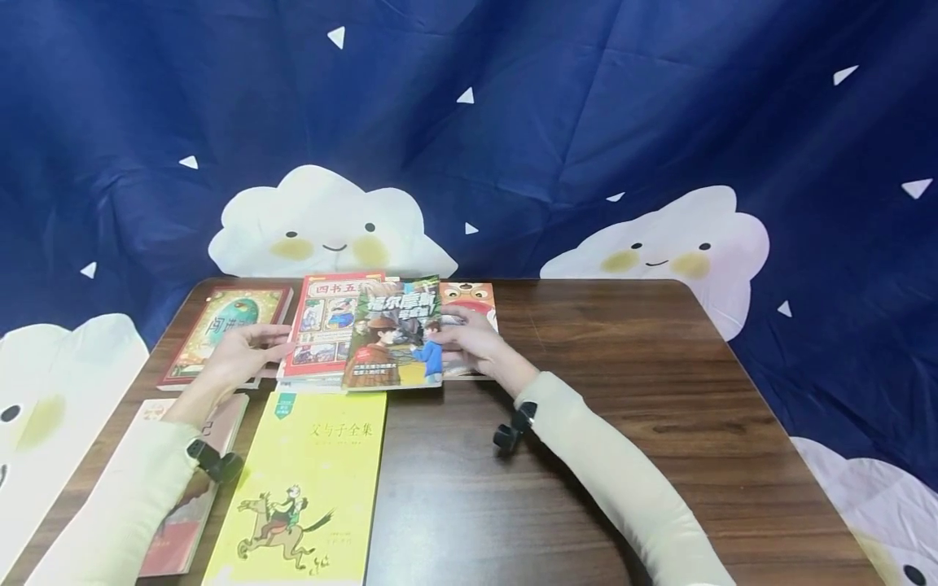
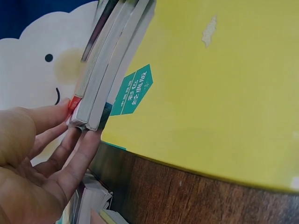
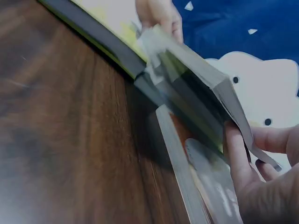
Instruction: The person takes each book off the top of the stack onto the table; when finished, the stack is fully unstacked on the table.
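My left hand grips the left edge of a red-covered book. In the left wrist view, the thumb presses its corner and the fingers lie against more books stacked under it. A colourful book with two cartoon figures overlaps the red book's right side. Its right edge is pinched between the thumb and fingers of my right hand. The right wrist view shows that book tilted, raised over a book with a cartoon face lying on the table.
A large yellow book lies in front of the stack on the brown wooden table. To the left are a book with a green oval and red border and a pinkish book. A blue cloud-patterned cloth hangs behind.
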Tool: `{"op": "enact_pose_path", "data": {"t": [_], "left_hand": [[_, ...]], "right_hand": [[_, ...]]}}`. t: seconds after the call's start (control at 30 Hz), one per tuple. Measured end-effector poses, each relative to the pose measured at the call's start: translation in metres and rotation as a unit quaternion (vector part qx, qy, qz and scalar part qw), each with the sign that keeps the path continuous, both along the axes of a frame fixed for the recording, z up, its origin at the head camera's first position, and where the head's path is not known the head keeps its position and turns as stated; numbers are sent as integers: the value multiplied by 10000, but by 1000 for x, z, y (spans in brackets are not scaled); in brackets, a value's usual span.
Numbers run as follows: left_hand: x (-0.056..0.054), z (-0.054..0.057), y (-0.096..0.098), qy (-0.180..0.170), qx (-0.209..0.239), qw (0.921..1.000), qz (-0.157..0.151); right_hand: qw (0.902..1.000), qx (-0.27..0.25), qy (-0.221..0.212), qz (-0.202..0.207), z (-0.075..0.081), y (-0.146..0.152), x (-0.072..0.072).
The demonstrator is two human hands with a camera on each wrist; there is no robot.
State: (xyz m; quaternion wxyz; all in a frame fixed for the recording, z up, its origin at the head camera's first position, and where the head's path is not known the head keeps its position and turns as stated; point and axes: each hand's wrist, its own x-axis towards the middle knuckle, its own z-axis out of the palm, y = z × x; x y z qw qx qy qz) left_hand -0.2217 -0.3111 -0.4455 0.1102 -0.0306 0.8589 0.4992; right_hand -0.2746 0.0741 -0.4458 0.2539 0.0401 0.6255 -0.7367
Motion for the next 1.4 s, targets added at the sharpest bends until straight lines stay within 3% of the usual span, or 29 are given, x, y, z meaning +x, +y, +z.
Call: {"op": "enact_pose_path", "data": {"t": [0.2,0.47,0.7,0.87,1.0,1.13,1.2,1.3,1.4], "left_hand": [[-1,2,1,-62,14,10000,-7],[1,-2,0,-107,-23,9999,0],[1,-3,-2,-151,30,9999,-16],[0,1,0,-196,56,9998,-9],[0,4,-1,-201,47,9998,-12],[0,4,-2,-184,33,9998,-10],[-1,4,-2,-171,25,9998,-9],[-1,3,-2,-167,51,9998,9],[0,2,-2,-169,61,9998,37]], "right_hand": [[9999,-121,16,-103,9,45,29],[9991,-52,182,369,9,92,81],[9974,-98,46,716,-3,108,127],[9960,-135,-47,887,-13,106,149],[9959,17,-42,905,-18,101,157],[9930,593,264,987,-18,99,157],[9873,1007,479,1130,-15,101,156],[9700,1779,1038,1294,-11,108,149],[9587,2102,1422,1283,-4,113,138]]}}
